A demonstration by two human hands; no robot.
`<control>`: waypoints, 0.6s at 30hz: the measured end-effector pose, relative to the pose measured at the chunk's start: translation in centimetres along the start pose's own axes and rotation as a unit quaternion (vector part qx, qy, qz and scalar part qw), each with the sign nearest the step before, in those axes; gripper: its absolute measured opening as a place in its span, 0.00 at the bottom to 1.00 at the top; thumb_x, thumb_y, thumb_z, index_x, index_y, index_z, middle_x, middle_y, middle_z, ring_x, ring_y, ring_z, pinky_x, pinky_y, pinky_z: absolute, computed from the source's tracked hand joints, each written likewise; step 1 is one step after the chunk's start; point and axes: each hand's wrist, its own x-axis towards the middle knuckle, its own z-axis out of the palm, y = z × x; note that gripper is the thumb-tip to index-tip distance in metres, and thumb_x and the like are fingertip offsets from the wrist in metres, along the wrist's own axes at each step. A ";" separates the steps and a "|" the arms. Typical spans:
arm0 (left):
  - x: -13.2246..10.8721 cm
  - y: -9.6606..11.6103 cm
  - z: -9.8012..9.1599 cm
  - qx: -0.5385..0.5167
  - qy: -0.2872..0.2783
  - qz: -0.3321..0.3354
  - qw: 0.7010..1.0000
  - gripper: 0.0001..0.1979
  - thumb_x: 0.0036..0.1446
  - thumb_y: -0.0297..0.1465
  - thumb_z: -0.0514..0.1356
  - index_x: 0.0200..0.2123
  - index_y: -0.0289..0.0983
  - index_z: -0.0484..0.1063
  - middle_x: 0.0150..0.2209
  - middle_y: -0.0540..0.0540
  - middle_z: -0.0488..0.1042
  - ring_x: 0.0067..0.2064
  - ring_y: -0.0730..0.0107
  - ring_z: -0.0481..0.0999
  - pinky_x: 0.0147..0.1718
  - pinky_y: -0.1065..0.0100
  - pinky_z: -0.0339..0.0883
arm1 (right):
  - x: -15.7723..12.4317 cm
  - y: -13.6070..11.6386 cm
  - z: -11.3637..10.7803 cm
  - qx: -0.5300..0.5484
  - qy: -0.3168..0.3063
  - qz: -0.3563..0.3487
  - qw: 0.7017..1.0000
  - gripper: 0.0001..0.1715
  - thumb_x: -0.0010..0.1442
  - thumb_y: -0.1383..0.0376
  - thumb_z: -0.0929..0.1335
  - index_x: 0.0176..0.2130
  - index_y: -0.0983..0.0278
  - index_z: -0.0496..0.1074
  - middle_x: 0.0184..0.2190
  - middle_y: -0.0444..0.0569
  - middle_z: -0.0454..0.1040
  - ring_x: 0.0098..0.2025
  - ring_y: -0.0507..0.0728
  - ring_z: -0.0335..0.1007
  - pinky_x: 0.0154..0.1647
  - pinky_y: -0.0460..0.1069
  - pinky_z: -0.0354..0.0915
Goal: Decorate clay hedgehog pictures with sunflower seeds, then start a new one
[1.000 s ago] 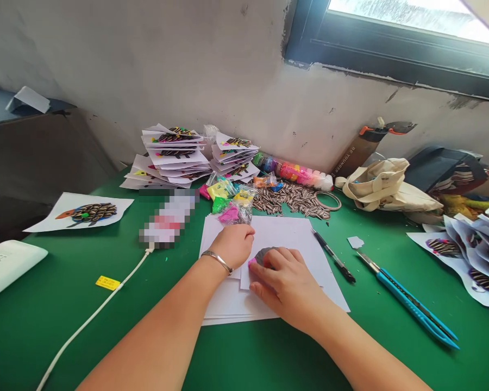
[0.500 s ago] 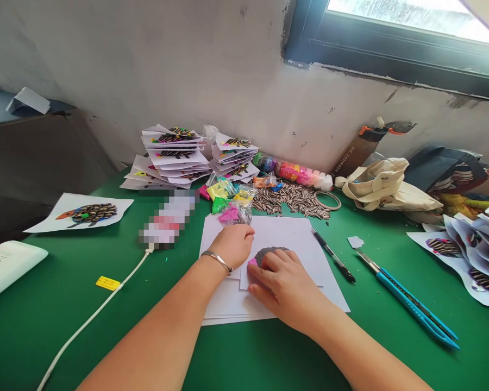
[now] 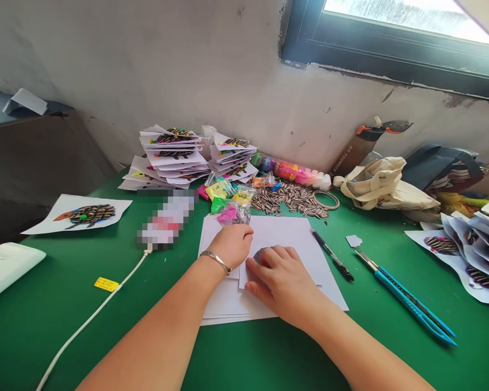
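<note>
My left hand (image 3: 233, 243), with a silver bracelet at the wrist, is closed just left of my right hand, near the paper's upper left. Its fingers curl away from view, so anything in them is hidden. My right hand (image 3: 283, 274) rests over a dark grey shape (image 3: 259, 254) on a small white sheet (image 3: 243, 278), thumb and fingers apart. The fingers cover most of that shape. Beneath lies a stack of white paper (image 3: 232, 305). Bagged pink clay (image 3: 228, 215) sits just beyond my left hand.
Sunflower seeds (image 3: 295, 198), a tape roll (image 3: 326, 200) and clay tubs (image 3: 293, 172) lie behind the paper. To the right are a black pen (image 3: 332, 255) and a blue craft knife (image 3: 411, 304). Stacked seed pictures (image 3: 173, 146) stand at the back; a white cable (image 3: 93, 312) crosses the left.
My right hand has shifted slightly, and its fingers now cover more of the grey shape. The pink bit by its index fingertip is out of sight. My left hand stays closed, nearly still.
</note>
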 end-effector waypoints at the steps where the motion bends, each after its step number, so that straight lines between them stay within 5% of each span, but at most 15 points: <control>1: 0.0 0.0 0.0 -0.001 0.000 0.000 1.000 0.16 0.55 0.29 0.50 0.43 0.38 0.74 0.36 0.46 0.79 0.37 0.65 0.76 0.34 0.69 0.66 | 0.0 -0.1 0.0 -0.007 0.000 -0.007 1.000 0.13 0.60 0.57 0.64 0.42 0.60 0.70 0.31 0.48 0.65 0.37 0.57 0.57 0.39 0.52 0.51; 18: 0.1 0.0 0.0 -0.001 0.008 0.016 1.000 0.14 0.54 0.29 0.51 0.38 0.38 0.75 0.35 0.46 0.78 0.34 0.65 0.75 0.34 0.68 0.65 | -0.7 -0.6 0.0 -0.025 -0.021 -0.036 0.999 0.15 0.62 0.56 0.61 0.44 0.62 0.67 0.31 0.49 0.64 0.36 0.58 0.54 0.38 0.54 0.51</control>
